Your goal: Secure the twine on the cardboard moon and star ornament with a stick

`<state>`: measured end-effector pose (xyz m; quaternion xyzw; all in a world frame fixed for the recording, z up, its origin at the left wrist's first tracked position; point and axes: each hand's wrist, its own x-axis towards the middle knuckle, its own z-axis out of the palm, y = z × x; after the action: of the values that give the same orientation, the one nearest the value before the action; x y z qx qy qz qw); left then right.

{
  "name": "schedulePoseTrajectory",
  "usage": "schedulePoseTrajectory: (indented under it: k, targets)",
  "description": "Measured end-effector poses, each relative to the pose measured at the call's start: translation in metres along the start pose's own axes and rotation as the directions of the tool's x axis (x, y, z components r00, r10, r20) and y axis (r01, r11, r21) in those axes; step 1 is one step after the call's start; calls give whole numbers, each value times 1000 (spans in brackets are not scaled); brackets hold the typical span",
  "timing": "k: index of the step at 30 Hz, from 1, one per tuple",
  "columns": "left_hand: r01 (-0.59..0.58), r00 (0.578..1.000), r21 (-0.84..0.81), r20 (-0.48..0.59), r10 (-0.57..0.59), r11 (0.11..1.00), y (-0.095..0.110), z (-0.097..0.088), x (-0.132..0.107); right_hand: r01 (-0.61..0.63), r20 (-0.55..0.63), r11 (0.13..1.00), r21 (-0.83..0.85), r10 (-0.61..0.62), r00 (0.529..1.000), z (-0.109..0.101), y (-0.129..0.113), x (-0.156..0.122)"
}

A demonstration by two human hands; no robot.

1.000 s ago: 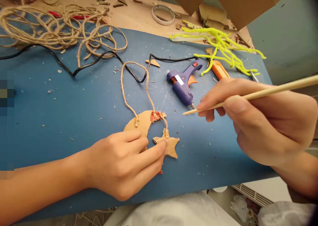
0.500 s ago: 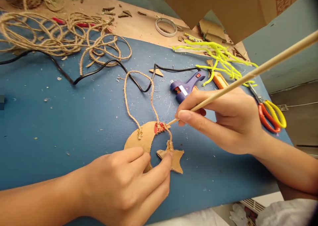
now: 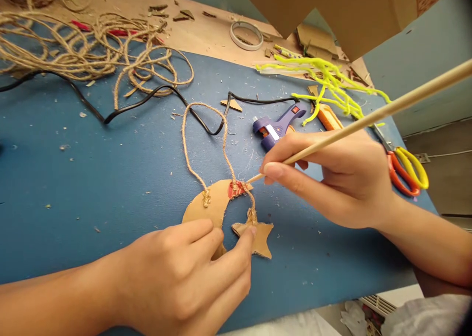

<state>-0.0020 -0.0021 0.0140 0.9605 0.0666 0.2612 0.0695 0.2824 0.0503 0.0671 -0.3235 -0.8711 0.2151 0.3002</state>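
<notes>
My left hand (image 3: 188, 272) presses a cardboard crescent moon (image 3: 206, 208) against the table, its fingers bent over the lower part, which they partly hide. One of its fingertips rests on a cardboard star (image 3: 262, 240) tied by a short twine to the moon's red-marked tip. A loop of twine (image 3: 185, 144), glued to the moon at two spots, lies above it. Pinched between the thumb and fingers of my right hand (image 3: 332, 183) is a thin wooden stick (image 3: 383, 113). Its lower end touches or nearly touches the moon's tip.
Behind my right hand lie a purple glue gun (image 3: 275, 127), an orange cutter (image 3: 328, 117), scissors (image 3: 407, 171) and yellow-green pipe cleaners (image 3: 328, 80). A black cord (image 3: 143, 102), tangled twine (image 3: 84, 55) and a tape ring (image 3: 246, 36) lie further back on the blue table (image 3: 110, 178).
The camera view has shifted slightly. Both hands keep nearly the same pose, and the stick's tip stays at the moon's red-marked end.
</notes>
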Motion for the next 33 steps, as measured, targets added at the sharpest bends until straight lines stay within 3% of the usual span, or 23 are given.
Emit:
schedulePoseTrajectory:
  k: [3, 11, 19, 24, 33]
  targets:
    - [7, 1000, -8, -1, -7, 1000, 0, -1, 0, -15, -50, 999, 41, 17, 999, -2, -2, 1]
    - [0, 1000, -1, -10, 0, 1000, 1, 1, 0, 12, 22, 1000, -8, -12, 1000, 8, 5, 1]
    - [-5, 999, -9, -43, 5, 1000, 0, 2, 3, 18, -94, 991, 132, -6, 996, 10, 3, 0]
    - [3, 1000, -6, -30, -3, 1000, 0, 2, 2, 28, -10, 998, 50, -28, 1000, 13, 1, -2]
    - [-3, 1000, -6, -18, 3, 1000, 1, 4, 1, 62, 24, 998, -7, -61, 998, 14, 0, -3]
